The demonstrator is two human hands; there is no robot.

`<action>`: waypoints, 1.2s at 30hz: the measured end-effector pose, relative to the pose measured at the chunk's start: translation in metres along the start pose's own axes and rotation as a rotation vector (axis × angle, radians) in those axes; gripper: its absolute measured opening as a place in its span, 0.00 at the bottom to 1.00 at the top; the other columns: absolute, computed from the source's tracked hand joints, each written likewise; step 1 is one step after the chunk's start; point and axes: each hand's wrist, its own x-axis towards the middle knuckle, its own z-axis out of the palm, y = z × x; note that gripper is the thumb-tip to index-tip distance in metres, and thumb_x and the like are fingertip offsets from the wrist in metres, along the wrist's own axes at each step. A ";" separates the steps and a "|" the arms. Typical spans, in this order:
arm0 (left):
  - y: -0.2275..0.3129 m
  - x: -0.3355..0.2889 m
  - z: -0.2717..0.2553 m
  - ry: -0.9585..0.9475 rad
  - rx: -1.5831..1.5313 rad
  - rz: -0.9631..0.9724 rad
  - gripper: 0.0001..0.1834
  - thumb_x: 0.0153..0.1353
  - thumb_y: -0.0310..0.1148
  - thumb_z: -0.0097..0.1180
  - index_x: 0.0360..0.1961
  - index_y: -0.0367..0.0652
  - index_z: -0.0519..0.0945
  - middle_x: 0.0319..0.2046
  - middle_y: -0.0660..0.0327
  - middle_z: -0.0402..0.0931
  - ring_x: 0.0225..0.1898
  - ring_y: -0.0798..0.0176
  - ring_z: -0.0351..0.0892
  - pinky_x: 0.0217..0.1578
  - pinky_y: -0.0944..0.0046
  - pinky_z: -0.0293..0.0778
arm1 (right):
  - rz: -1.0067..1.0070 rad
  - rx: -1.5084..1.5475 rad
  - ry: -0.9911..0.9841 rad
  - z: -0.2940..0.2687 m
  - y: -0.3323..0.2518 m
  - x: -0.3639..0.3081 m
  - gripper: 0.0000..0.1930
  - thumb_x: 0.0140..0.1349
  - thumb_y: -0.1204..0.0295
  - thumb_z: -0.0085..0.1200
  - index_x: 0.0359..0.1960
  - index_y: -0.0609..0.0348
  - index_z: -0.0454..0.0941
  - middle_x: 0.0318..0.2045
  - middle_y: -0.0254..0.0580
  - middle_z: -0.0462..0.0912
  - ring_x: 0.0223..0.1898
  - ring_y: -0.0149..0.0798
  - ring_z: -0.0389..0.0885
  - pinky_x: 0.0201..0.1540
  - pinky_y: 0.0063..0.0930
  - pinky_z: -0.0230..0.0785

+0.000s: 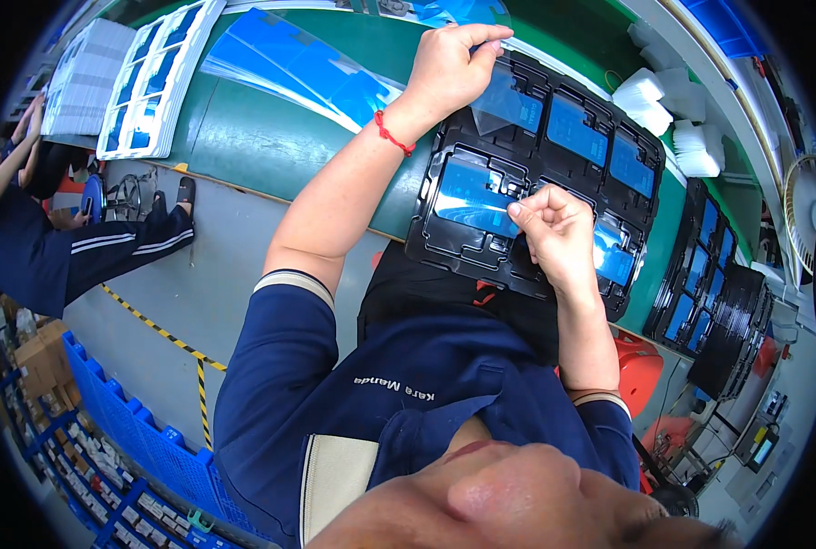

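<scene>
Black plastic makes up the compartmented tray [467,253] that lies under and around the hands on a green tabletop [252,146], with blue panels seated in its pockets. The right hand [557,231] has thumb and fingertips pinched together at the near-side edge of one glossy blue panel [470,194], which lies in the pocket just left of that hand; whether it grips anything there cannot be told. The left hand [456,66], a red cord bracelet [394,134] around its wrist, is raised over the tray's far left corner, thumb and forefinger drawn close; I cannot tell whether something is caught between them. Left of this hand lies a fanned pile of blue sheets [289,62], and further left stand stacked white trays [181,78]. White foam pieces [644,99] sit beyond the right hand, to its right; nearer, also on its right, is a stack of more black trays [735,316].
</scene>
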 end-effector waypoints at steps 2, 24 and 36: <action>0.000 0.000 0.000 -0.009 0.001 -0.010 0.10 0.55 0.30 0.56 0.38 0.45 0.85 0.29 0.55 0.83 0.33 0.55 0.82 0.38 0.61 0.76 | -0.008 -0.005 0.003 0.000 0.000 0.000 0.05 0.56 0.80 0.59 0.24 0.62 0.76 0.19 0.31 0.78 0.21 0.16 0.69 0.24 0.13 0.59; 0.000 0.000 0.000 -0.011 0.022 0.038 0.10 0.55 0.30 0.55 0.36 0.44 0.85 0.29 0.55 0.83 0.31 0.53 0.81 0.38 0.60 0.76 | -0.132 -0.181 0.062 0.004 0.013 0.001 0.05 0.54 0.80 0.59 0.22 0.63 0.76 0.17 0.33 0.79 0.18 0.18 0.73 0.21 0.15 0.64; 0.000 0.001 0.001 -0.041 0.065 0.037 0.10 0.55 0.31 0.56 0.36 0.47 0.85 0.27 0.54 0.82 0.27 0.52 0.80 0.37 0.60 0.75 | -0.391 -0.785 0.282 0.019 -0.005 -0.014 0.18 0.50 0.75 0.62 0.44 0.60 0.72 0.16 0.43 0.77 0.19 0.44 0.80 0.24 0.35 0.72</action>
